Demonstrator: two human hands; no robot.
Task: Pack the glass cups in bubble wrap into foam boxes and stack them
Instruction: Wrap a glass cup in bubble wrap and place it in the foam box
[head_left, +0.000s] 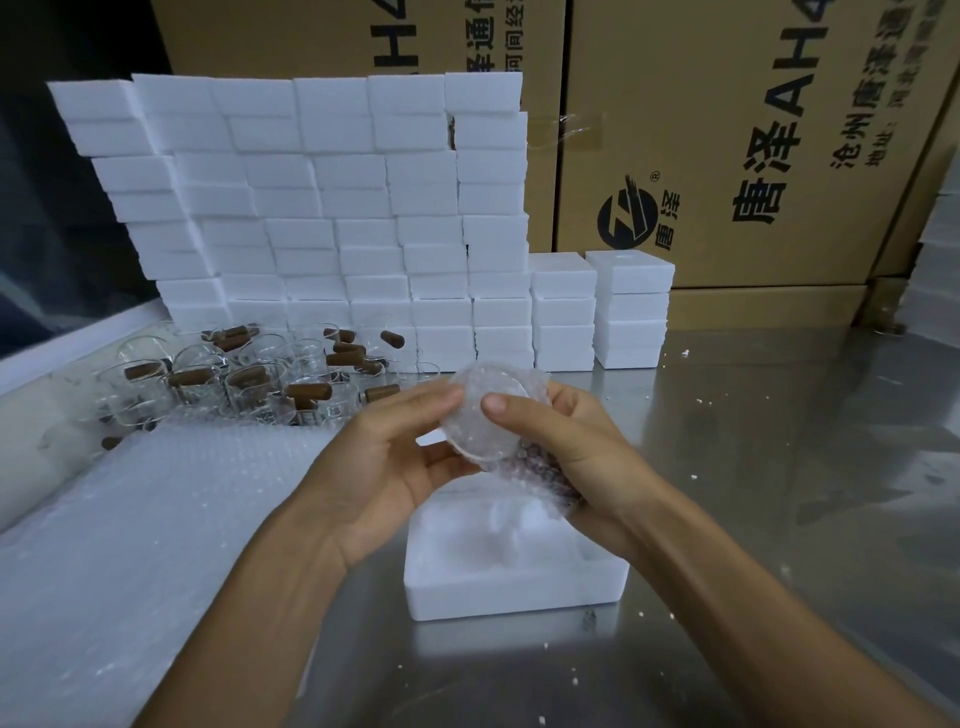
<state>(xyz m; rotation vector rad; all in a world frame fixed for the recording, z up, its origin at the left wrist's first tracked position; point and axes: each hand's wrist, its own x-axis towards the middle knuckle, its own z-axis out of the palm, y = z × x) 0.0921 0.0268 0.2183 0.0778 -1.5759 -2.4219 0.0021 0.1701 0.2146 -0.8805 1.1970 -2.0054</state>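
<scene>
A glass cup wrapped in bubble wrap (491, 423) is held above an open white foam box (511, 571) on the metal table. My right hand (576, 457) grips the wrapped cup from the right, thumb pressed on its round end. My left hand (395, 457) touches the cup's left side with fingertips and thumb. The cup's brown handle shows faintly through the wrap near my right palm. Several unwrapped glass cups with brown handles (249, 379) lie in a heap at the left. A big wall of stacked foam boxes (332, 218) stands behind them.
Sheets of bubble wrap (156, 519) cover the table's left side. Two short stacks of foam boxes (631, 306) stand right of the wall. Large cardboard cartons (753, 130) fill the background. Foam crumbs dot the steel table (779, 467).
</scene>
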